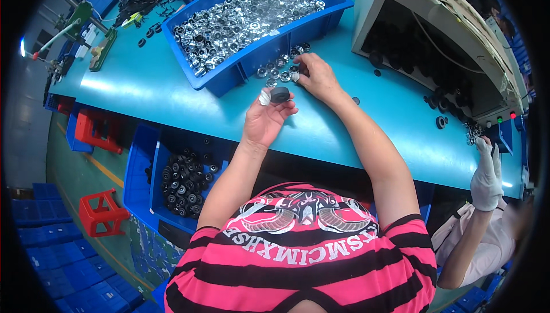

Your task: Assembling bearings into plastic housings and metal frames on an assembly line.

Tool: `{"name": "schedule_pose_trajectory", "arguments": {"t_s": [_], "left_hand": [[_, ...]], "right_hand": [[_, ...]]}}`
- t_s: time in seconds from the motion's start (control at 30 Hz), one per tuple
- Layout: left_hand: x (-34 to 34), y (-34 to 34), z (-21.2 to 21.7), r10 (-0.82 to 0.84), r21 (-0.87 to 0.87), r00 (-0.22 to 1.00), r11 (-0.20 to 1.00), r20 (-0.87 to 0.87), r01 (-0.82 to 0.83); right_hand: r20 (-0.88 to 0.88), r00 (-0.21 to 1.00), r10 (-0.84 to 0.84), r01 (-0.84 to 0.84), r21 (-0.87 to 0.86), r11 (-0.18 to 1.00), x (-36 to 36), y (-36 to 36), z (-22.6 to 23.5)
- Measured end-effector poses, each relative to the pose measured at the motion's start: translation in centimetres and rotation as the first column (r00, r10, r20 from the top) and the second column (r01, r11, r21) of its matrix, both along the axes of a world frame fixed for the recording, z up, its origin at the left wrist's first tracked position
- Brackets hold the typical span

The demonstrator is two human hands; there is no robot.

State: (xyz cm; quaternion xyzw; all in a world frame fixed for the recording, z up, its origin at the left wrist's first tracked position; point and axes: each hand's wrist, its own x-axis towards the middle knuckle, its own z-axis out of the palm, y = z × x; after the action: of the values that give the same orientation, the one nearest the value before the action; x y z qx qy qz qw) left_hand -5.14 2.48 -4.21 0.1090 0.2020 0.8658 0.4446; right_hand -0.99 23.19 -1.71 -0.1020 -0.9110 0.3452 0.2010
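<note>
A short black cylindrical part point(279, 94) is held between the thumb and fingers of my left hand point(268, 117), above the near part of the table. White wrapping covers that thumb's tip. My right hand point(318, 77) reaches down to a small cluster of shiny silver parts point(273, 74) lying on the table. Its thumb and index finger are bent together at the cluster's right end, and one fingertip is wrapped in white. Whatever lies between those fingertips is too small to make out. Just behind the cluster stands a blue bin point(252, 49) heaped with similar silver parts.
A blue crate point(139, 169) of black round parts sits below the table edge at left. A metal machine housing point(366, 12) with black parts inside stands at right. Beside it works another person's gloved hand point(487, 181). A green hand press point(103, 52) is at far left.
</note>
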Motion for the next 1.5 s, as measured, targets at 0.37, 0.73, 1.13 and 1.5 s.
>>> {"name": "schedule_pose_trajectory", "arguments": {"t_s": [0.37, 0.73, 1.13, 1.5], "left_hand": [[-1.0, 2.2, 1.0, 0.024, -0.087, 0.996, 0.996, 0.081, -0.017], [0.1, 4.4, 0.1, 0.046, -0.14, 0.995, 0.989, -0.085, -0.058], [0.9, 4.6, 1.1, 0.027, -0.207, 0.979, 0.976, -0.202, -0.07], [2.0, 5.2, 1.7, 0.074, -0.318, 0.889, 0.918, -0.452, -0.238]], "right_hand": [[-0.058, 0.998, -0.024, 0.008, -0.267, 0.964, 3.8, 0.1, 3.9], [-0.247, 0.968, -0.04, -0.036, -0.296, 0.954, 6.6, -2.1, 4.3], [-0.392, 0.92, -0.03, -0.019, -0.121, 0.992, 6.6, -3.1, 4.3], [-0.294, 0.951, 0.096, -0.136, -0.119, 0.984, 6.6, -3.1, 3.3]]}}
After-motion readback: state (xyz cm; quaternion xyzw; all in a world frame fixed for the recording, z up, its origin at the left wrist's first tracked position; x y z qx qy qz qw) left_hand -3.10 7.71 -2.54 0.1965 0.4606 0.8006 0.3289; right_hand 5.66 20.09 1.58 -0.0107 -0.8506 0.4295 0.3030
